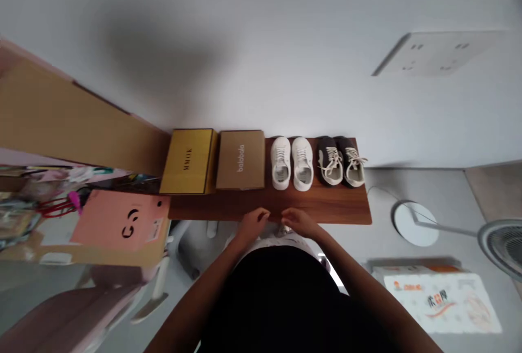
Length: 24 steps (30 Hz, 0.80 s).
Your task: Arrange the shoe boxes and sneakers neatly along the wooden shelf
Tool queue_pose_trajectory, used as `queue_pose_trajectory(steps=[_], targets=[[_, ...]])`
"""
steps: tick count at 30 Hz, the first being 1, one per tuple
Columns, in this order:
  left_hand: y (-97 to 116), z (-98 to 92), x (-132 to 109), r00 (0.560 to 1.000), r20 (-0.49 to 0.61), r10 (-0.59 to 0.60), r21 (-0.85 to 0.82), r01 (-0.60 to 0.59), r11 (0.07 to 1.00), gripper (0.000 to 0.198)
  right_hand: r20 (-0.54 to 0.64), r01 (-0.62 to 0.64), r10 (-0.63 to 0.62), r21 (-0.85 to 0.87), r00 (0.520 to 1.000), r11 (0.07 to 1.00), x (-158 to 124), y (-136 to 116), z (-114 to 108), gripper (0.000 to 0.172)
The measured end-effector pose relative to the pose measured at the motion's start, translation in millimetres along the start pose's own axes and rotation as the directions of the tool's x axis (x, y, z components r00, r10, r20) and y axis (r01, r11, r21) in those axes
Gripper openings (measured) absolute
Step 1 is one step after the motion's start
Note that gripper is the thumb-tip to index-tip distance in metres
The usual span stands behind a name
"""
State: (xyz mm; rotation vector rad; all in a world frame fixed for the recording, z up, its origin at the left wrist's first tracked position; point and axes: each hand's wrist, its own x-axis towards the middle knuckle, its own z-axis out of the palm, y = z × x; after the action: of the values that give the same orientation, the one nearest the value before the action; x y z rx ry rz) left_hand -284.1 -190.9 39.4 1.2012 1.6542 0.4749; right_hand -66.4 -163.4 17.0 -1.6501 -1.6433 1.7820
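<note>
My left hand [255, 222] and my right hand [298, 221] are at the front edge of a narrow brown wooden board [244, 206], a small gap between them. The fingers of both are curled inward, and whether they hold anything is too small to tell. Beyond them, on the board, a pair of white shoes [291, 162] stands side by side. To their right is a pair of black shoes [340, 160] with cream laces. Left of the white shoes lies a closed brown box [240, 160], and beside it a closed yellow box [190, 160].
A desk at the left bears a pink box [122, 220] and clutter, with a pink chair [81, 315] below it. At the right stand a fan [503, 247] and a white package [442, 301] on the floor. A white wall [285, 70] rises behind the board.
</note>
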Motion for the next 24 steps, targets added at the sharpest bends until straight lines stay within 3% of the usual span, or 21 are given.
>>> queue_pose_trajectory(steps=[1,3,5,6,9,12,14,15,17,19,20,21,22,24], targets=[[-23,-17.1,-8,0.988,-0.081,-0.132,-0.140,0.120,0.983,0.018,0.046,-0.045,0.041,0.075,0.998,0.996,3,1,21,0.019],[-64,-55.6,-13,0.887,-0.202,-0.416,-0.504,0.270,0.820,0.022,0.096,-0.152,0.130,0.274,0.987,0.950,16,-4,56,0.017],[-94,-100.6,-5,0.771,-0.256,-0.583,-0.730,0.242,0.639,0.020,0.088,-0.226,0.211,0.500,0.974,0.836,38,-18,85,0.020],[-104,-124.3,2,0.730,-0.281,-0.623,-0.779,0.206,0.592,0.018,0.062,-0.234,0.247,0.603,0.967,0.763,52,-29,97,0.022],[-122,-188.2,33,0.605,-0.271,-0.749,-0.914,0.084,0.398,0.015,-0.066,-0.159,0.340,0.789,0.938,0.593,98,-67,127,0.028],[-127,-227.1,56,0.633,-0.185,-0.752,-0.962,0.038,0.269,0.015,-0.176,-0.006,0.377,0.900,0.909,0.435,135,-100,150,0.030],[-129,-239.0,59,0.660,-0.195,-0.726,-0.958,0.030,0.285,0.017,-0.303,0.124,0.412,0.905,0.860,0.406,146,-113,162,0.028],[-131,-242.4,57,0.671,-0.245,-0.700,-0.942,0.005,0.335,0.019,-0.386,0.196,0.440,0.887,0.811,0.418,146,-116,167,0.028],[-135,-247.0,46,0.671,-0.452,-0.588,-0.843,-0.105,0.528,0.025,-0.581,0.324,0.472,0.792,0.663,0.518,138,-116,172,0.036],[-141,-250.1,31,0.603,-0.715,-0.354,-0.565,-0.199,0.801,0.034,-0.763,0.347,0.386,0.600,0.519,0.721,122,-111,175,0.054],[-144,-250.6,24,0.570,-0.800,-0.185,-0.356,-0.204,0.912,0.038,-0.824,0.296,0.296,0.472,0.484,0.830,113,-108,176,0.062],[-148,-249.8,18,0.568,-0.823,0.005,-0.123,-0.187,0.975,0.038,-0.855,0.223,0.185,0.325,0.485,0.919,106,-105,178,0.069],[-151,-247.5,14,0.604,-0.774,0.188,0.104,-0.172,0.980,0.035,-0.853,0.152,0.066,0.167,0.518,0.974,101,-103,180,0.071],[-158,-238.4,14,0.725,-0.532,0.438,0.453,-0.194,0.870,0.022,-0.765,0.077,-0.158,-0.141,0.624,0.987,100,-100,188,0.059]])
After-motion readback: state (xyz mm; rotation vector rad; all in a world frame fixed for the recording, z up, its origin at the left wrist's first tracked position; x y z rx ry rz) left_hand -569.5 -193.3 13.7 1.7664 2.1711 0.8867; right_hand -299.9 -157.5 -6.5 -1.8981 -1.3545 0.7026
